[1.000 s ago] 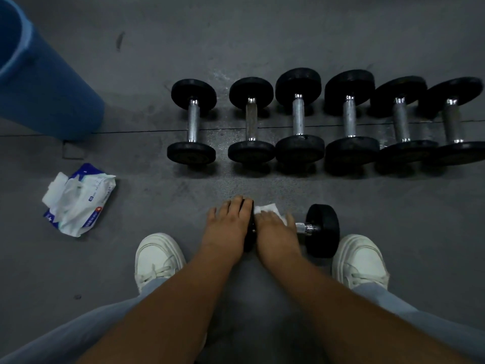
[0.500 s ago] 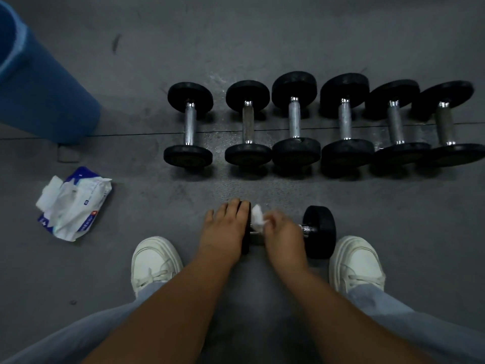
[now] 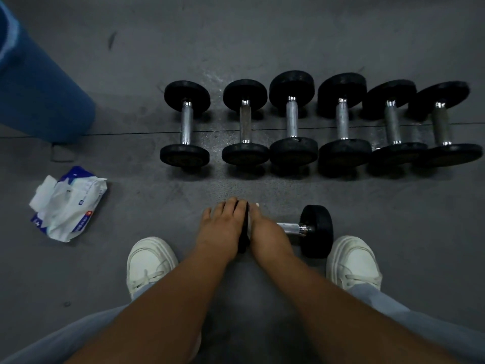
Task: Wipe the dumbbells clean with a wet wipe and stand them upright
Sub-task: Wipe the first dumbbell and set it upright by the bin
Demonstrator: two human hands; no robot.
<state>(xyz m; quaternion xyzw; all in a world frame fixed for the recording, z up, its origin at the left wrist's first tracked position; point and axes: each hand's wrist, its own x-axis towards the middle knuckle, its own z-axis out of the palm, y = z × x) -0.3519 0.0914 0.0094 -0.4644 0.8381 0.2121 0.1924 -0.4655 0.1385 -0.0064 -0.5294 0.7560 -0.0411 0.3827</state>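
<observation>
Left hand [image 3: 223, 227] lies flat-fingered on the near dumbbell's [image 3: 316, 229] left head, steadying it; right hand [image 3: 270, 233] clutches the wet wipe [image 3: 254, 205] against that head's inner face. Black heads, shiny handle, lying on the floor [image 3: 393, 232] between the shoes [image 3: 151, 258]. Early going, I'd say: six dumbbells [image 3: 291, 119] beyond, all on their sides, none upright.

A dark grey floor [image 3: 262, 35] fills the view, crossed by a thin seam [image 3: 131, 133] and marked with a short dark smear [image 3: 112, 40] at the far side. A large blue bin [image 3: 39, 95] stands at the far left, and nearer lies a crumpled blue-and-white wipes pack [image 3: 70, 206] with white sheets spilling from its open end. Close in, a white left shoe [image 3: 149, 261] and a white right shoe [image 3: 354, 261] are planted well apart, with pale grey trouser legs [image 3: 78, 334] above them.
</observation>
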